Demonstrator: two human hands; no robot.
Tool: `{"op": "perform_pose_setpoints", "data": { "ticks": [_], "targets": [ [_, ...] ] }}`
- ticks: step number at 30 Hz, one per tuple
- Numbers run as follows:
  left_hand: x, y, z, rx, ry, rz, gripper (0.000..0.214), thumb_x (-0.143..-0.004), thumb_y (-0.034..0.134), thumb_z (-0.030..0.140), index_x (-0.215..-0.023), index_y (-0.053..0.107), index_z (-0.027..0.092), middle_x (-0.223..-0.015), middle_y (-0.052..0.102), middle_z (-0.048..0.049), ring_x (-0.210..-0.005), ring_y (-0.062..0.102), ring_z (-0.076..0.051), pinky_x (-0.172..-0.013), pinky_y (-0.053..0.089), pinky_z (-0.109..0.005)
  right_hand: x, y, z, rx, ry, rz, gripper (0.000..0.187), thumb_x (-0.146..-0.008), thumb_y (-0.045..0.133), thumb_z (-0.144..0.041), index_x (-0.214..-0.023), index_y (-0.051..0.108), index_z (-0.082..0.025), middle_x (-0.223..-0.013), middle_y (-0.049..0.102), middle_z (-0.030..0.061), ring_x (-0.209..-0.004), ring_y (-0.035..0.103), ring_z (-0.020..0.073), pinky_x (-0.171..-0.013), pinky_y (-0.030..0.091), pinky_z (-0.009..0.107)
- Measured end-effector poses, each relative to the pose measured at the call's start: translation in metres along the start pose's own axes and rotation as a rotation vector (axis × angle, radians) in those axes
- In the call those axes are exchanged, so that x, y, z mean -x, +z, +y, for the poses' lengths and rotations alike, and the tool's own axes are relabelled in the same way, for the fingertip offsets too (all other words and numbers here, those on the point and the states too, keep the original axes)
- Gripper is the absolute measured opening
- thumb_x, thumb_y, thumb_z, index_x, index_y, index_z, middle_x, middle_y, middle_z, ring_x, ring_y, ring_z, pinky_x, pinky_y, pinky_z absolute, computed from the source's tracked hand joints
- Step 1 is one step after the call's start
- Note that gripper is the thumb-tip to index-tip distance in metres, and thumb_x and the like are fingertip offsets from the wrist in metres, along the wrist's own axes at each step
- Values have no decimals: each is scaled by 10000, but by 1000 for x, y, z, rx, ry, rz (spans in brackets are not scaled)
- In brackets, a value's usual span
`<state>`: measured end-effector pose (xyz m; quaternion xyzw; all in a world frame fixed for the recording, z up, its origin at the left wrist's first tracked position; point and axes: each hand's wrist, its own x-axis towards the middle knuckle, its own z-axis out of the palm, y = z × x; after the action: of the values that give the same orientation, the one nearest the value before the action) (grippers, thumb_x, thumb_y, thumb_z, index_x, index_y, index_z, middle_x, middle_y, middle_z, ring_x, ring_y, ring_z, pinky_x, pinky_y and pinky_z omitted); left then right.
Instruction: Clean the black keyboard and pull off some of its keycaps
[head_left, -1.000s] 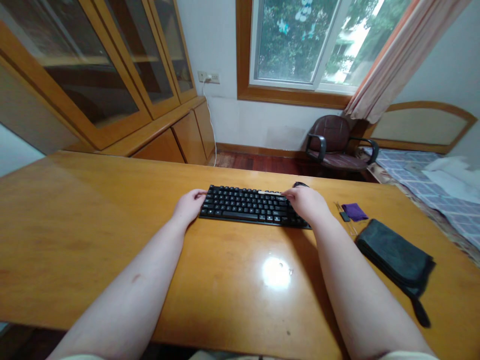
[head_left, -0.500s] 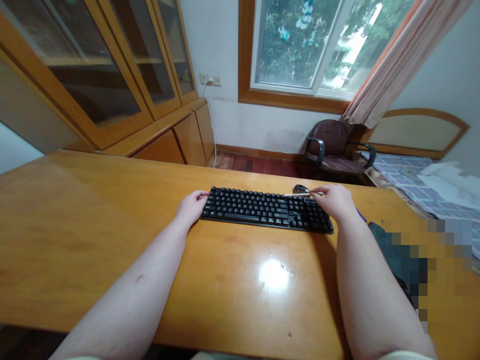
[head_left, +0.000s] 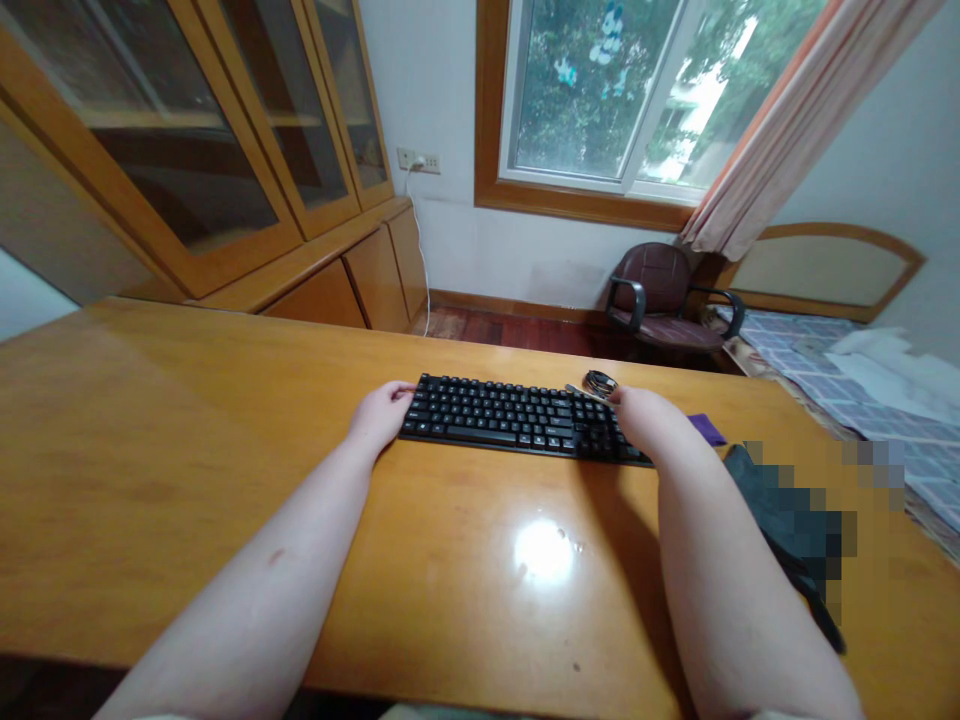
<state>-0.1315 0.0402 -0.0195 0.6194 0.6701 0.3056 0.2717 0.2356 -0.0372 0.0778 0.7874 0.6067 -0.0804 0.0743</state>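
Observation:
A black keyboard [head_left: 495,412] lies flat on the wooden desk [head_left: 450,560]. My left hand [head_left: 381,412] is closed on the keyboard's left end, thumb along its edge. Over the number-pad end, my right hand [head_left: 643,415] pinches a thin pale stick [head_left: 592,396] with a greyish tip; its exact kind is too small to make out. The stick's tip points left, over the keyboard's upper rows near the back edge. My right hand and forearm hide part of the keyboard's right end. Just behind it lies a coiled black cable [head_left: 600,382].
A purple cloth [head_left: 706,430] and a dark item [head_left: 787,530], partly pixelated, lie on the desk to the right. Beyond the desk stand a maroon armchair [head_left: 652,290] and a bed [head_left: 847,370]. A glass-door cabinet [head_left: 247,130] is at left.
My right hand has shifted slightly left and turned, and the stick now slants, its tip by the back edge. More of the purple cloth shows. My left hand stays on the keyboard.

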Motion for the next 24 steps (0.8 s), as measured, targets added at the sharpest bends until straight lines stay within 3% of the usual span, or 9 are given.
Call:
{"op": "perform_pose_setpoints", "data": {
  "ticks": [4, 9, 13, 19, 24],
  "targets": [
    [-3, 2, -4, -13, 20, 3, 292, -754, 508, 364, -963, 660, 227, -925, 703, -39, -853, 634, -203, -752, 453, -282, 20, -5, -23, 105, 2, -86, 351, -712, 539, -87, -1032, 660, -165, -987, 670, 166, -916, 641, 261, -790, 473, 358],
    [-4, 3, -7, 3, 30, 7, 291, -756, 509, 372, -961, 657, 228, -925, 702, -38, -847, 635, -203, -739, 457, -276, 35, -11, -43, 85, 74, -88, 310, -670, 617, -121, -968, 684, -174, -984, 668, 168, -907, 644, 282, -777, 492, 389],
    [-3, 3, -7, 9, 33, 6, 290, -756, 506, 374, -958, 655, 230, -916, 701, -38, -843, 635, -201, -738, 457, -275, 40, -10, -45, 67, 90, -23, 336, -719, 543, -103, -1026, 660, -176, -1007, 665, 168, -908, 644, 279, -766, 498, 397],
    [-2, 2, -4, 7, 18, 5, 290, -754, 503, 369, -956, 655, 225, -927, 699, -44, -841, 634, -202, -724, 456, -277, 38, 0, -44, 87, 67, 74, 362, -840, 343, -97, -1088, 607, -84, -1004, 651, 217, -912, 645, 261, -778, 495, 366],
    [-2, 3, -5, 4, 23, 8, 289, -751, 503, 363, -954, 656, 226, -931, 699, -43, -841, 633, -202, -736, 453, -281, 33, 12, -52, 77, 13, 6, 326, -794, 430, -82, -1044, 639, -76, -975, 661, 215, -850, 664, 259, -769, 506, 374]
  ]
}}
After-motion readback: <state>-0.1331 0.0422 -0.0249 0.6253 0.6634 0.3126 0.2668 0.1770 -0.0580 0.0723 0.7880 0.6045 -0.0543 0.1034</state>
